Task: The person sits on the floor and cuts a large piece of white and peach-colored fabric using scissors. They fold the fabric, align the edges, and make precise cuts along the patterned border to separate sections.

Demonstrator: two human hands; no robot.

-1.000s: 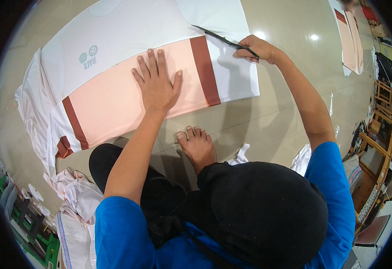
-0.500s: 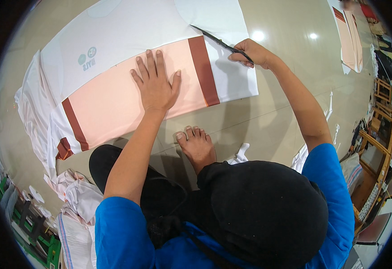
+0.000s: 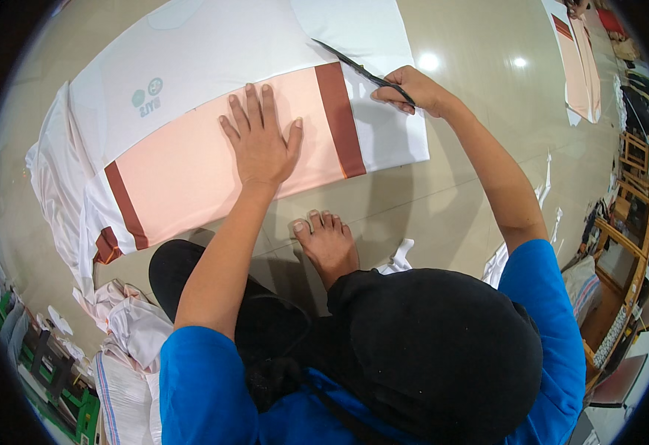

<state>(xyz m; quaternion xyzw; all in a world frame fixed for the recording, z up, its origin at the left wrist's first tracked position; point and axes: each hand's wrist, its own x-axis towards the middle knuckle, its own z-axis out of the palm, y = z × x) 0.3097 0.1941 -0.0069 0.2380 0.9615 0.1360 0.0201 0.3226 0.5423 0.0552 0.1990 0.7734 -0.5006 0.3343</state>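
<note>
My left hand [image 3: 263, 144] lies flat, fingers spread, on a peach fabric panel [image 3: 172, 174] with reddish-brown bands at both ends. The panel is on a larger white fabric [image 3: 213, 37] with a faint printed mark, spread on the floor. My right hand [image 3: 406, 89] grips black scissors [image 3: 350, 61] at the panel's right; their long blades point up and left, over the white fabric just beyond the brown band [image 3: 337, 119]. The white fabric lies bunched along its left side.
My bare foot [image 3: 326, 241] is below the fabric. Crumpled cloth [image 3: 124, 326] and a white sack [image 3: 120, 397] lie lower left, white scraps [image 3: 398, 256] by my foot. More peach pieces [image 3: 584, 74] lie upper right. Wooden frames [image 3: 628, 245] line the right edge, green frames [image 3: 72, 404] the lower left.
My right hand and the scissors have moved slightly down and to the left, the blade tips shifting left along the white fabric. My left hand stays nearly in place.
</note>
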